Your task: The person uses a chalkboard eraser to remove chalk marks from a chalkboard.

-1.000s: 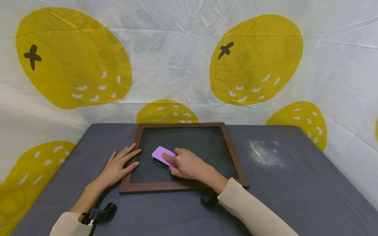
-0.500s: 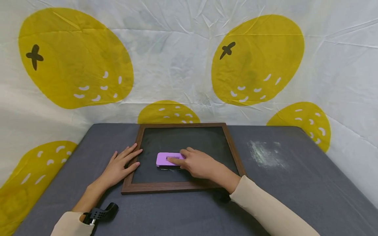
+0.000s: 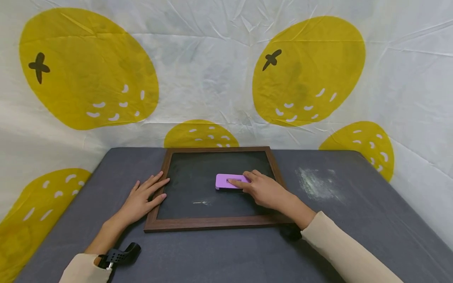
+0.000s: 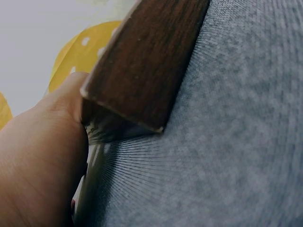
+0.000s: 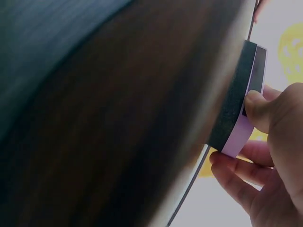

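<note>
The eraser (image 3: 231, 181) is a flat purple block with a rounded rectangular outline and a dark slot-shaped mark on its top face; the right wrist view shows a dark pad layer (image 5: 233, 99) beneath the purple shell. It lies flat on the writing surface of the chalkboard (image 3: 198, 184), in the right half of the slate and nearer the far edge than the near edge. The right hand (image 3: 266, 190) grips the eraser: the index finger lies extended along its top face, and the thumb and remaining fingers curl against its sides. The chalkboard has a dark, smudged slate set in a brown wooden frame (image 3: 212, 223). A short white chalk streak (image 3: 201, 203) lies on the slate, near the eraser on the side toward the person. The left hand (image 3: 141, 198) rests flat with straight, spread fingers, the palm on the table (image 3: 354, 220) and the fingertips on the left rail of the frame; it holds nothing. The table is covered in dark grey material and carries a white chalk-dust smear (image 3: 315, 184) to the right of the chalkboard. A white backdrop (image 3: 212, 70) printed with large yellow fruit shapes stands behind the table.
</note>
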`<state>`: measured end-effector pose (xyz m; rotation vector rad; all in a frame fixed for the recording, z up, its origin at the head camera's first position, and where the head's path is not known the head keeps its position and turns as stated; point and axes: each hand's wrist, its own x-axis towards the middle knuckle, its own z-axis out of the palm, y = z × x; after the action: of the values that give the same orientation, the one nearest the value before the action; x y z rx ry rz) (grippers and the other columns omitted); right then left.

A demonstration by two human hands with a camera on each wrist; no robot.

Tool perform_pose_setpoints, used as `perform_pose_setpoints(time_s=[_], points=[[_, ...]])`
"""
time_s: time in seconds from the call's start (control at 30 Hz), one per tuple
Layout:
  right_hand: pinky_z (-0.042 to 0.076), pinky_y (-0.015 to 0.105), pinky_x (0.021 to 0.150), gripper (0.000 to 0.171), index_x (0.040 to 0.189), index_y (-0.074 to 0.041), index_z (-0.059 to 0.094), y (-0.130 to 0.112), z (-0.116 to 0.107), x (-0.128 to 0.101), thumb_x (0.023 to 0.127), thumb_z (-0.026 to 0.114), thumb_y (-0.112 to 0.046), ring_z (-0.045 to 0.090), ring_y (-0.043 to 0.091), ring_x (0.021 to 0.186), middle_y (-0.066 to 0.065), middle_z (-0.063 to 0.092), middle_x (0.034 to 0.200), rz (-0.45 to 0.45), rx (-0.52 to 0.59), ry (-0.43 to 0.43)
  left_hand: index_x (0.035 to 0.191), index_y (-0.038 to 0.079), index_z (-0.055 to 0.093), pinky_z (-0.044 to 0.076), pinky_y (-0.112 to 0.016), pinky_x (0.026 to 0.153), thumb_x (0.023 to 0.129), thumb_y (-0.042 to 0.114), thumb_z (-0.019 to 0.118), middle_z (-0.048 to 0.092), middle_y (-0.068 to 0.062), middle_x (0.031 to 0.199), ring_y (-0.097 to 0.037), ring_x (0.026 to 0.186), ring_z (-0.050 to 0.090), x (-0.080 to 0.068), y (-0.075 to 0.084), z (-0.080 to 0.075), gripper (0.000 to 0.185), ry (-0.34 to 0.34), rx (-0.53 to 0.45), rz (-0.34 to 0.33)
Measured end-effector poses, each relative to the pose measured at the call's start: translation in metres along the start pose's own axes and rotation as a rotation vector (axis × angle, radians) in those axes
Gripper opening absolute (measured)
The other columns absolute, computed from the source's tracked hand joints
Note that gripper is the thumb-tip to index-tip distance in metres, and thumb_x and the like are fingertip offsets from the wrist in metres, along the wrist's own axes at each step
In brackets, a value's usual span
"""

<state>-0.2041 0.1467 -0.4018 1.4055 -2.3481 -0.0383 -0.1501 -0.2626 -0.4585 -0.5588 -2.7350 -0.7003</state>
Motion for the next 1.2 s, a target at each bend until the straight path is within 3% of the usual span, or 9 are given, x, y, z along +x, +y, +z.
perform_pose_setpoints(time_s=[0.17, 0.37, 0.63, 0.83, 1.2], points=[[0.050, 0.037, 0.064, 0.048, 0.134, -0.017, 0.060, 0.005, -0.002, -0.012, 0.087, 0.070, -0.012, 0.052, 0.027, 0.074, 0.016, 0.058, 0.088, 0.110, -0.036, 0.024, 0.146, 0.018, 0.044, 0.005, -0.067, 0.106, 0.096, 0.037, 0.057, 0.026, -0.010, 0.155, -0.041, 0.139, 0.022, 0.000, 0.000, 0.000, 0.055, -0.005, 0.001, -0.007], [0.049, 0.040, 0.051, 0.041, 0.125, -0.010, 0.063, -0.004, -0.004, -0.017, 0.087, 0.069, -0.022, 0.054, 0.029, 0.062, 0.017, 0.053, 0.071, 0.221, -0.088, 0.041, 0.146, 0.018, 0.044, 0.005, -0.068, 0.105, 0.097, 0.037, 0.057, 0.026, -0.010, 0.155, -0.041, 0.139, 0.022, 0.000, 0.001, 0.002, 0.054, -0.007, 0.003, -0.008], [0.047, 0.038, 0.043, 0.046, 0.120, -0.002, 0.064, -0.025, -0.004, -0.010, 0.089, 0.066, -0.036, 0.057, 0.028, 0.054, 0.017, 0.058, 0.072, 0.319, -0.035, 0.044, 0.145, 0.016, 0.045, 0.005, -0.068, 0.105, 0.096, 0.036, 0.058, 0.027, -0.012, 0.155, -0.043, 0.138, 0.023, 0.001, 0.002, 0.000, 0.055, 0.007, 0.008, 0.004], [0.047, 0.038, 0.042, 0.044, 0.116, -0.004, 0.066, -0.042, 0.000, 0.007, 0.090, 0.063, -0.039, 0.058, 0.028, 0.054, 0.017, 0.058, 0.071, 0.332, -0.008, 0.055, 0.145, 0.013, 0.045, 0.007, -0.069, 0.104, 0.096, 0.033, 0.059, 0.028, -0.015, 0.153, -0.045, 0.137, 0.025, -0.002, 0.002, -0.003, 0.054, 0.016, 0.007, 0.007], [0.048, 0.034, 0.048, 0.046, 0.124, -0.005, 0.063, -0.075, 0.003, 0.042, 0.092, 0.060, -0.039, 0.057, 0.023, 0.058, 0.013, 0.059, 0.076, 0.274, 0.000, 0.023, 0.145, 0.014, 0.045, 0.006, -0.068, 0.105, 0.095, 0.036, 0.059, 0.027, -0.014, 0.154, -0.044, 0.137, 0.025, 0.002, 0.002, 0.001, 0.056, 0.007, 0.015, -0.002]])
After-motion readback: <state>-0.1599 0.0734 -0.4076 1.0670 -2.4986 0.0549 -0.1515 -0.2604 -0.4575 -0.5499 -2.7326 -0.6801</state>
